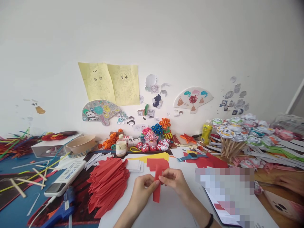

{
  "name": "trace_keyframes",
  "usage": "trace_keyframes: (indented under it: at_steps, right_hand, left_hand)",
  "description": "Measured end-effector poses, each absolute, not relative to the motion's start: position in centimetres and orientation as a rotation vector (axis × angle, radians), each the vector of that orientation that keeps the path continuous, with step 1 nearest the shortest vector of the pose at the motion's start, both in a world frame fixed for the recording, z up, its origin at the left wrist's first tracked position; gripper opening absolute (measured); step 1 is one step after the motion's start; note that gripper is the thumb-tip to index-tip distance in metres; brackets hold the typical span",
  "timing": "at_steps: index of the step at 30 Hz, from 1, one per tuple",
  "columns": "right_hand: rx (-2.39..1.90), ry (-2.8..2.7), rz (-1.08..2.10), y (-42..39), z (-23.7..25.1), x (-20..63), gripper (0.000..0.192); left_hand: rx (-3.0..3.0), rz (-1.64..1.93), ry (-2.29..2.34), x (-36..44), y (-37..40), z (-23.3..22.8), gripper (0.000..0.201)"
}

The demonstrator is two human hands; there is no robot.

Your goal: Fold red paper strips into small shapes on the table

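Both hands are occupied with one narrow red paper strip (156, 193), held above a white sheet (142, 215) at the near middle of the desk (263, 174): the left hand (142, 192) pinches its left edge, and the right hand (176, 183) has thumb and fingers closed at its right edge. Just beyond the strip lies a small pile of red papers (152, 162), with a white paper stack (134, 165) to its left. Close on the left, a tall heap of folded red pieces (106, 186) crowds the left hand's side; farther left are a blue glue gun (63, 207), a white device (57, 189) with a cable, and a shallow bowl (80, 144). On the right, a partly pixelated screen (224, 213) takes up the space beside the right forearm, and a blue-strapped watch (192, 156) lies beyond. A small bottle (121, 147) and craft flowers (150, 136) line the far side, near the wall. At far right stand paper flowers on sticks (234, 129); below them, another person's hand (291, 183) is blurred near a pink phone (283, 204).
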State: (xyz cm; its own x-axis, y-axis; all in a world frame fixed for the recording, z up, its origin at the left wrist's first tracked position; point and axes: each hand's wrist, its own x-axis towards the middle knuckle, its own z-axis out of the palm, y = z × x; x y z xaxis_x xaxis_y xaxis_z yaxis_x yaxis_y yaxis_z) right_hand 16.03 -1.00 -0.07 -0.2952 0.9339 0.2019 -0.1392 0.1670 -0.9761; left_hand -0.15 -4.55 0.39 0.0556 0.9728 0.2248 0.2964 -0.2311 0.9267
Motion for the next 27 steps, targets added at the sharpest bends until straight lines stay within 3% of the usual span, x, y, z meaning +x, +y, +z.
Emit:
trace_keyframes:
  at_steps: [10, 19, 27]
  right_hand:
    - [-0.825, -1.444, 1.375, -1.0, 0.3, 16.2, 0.032]
    - [-0.797, -1.412, 1.397, -1.1, 0.2, 16.0, 0.034]
    - [-0.818, -1.361, 1.310, -1.2, 0.6, 16.4, 0.030]
  left_hand:
    - [1.682, 1.153, 1.204, -0.4, -4.8, 1.0, 0.054]
    - [2.000, 1.269, 1.450, -0.1, -5.7, 1.4, 0.048]
    - [1.871, 1.142, 1.324, 0.1, -5.4, 1.4, 0.047]
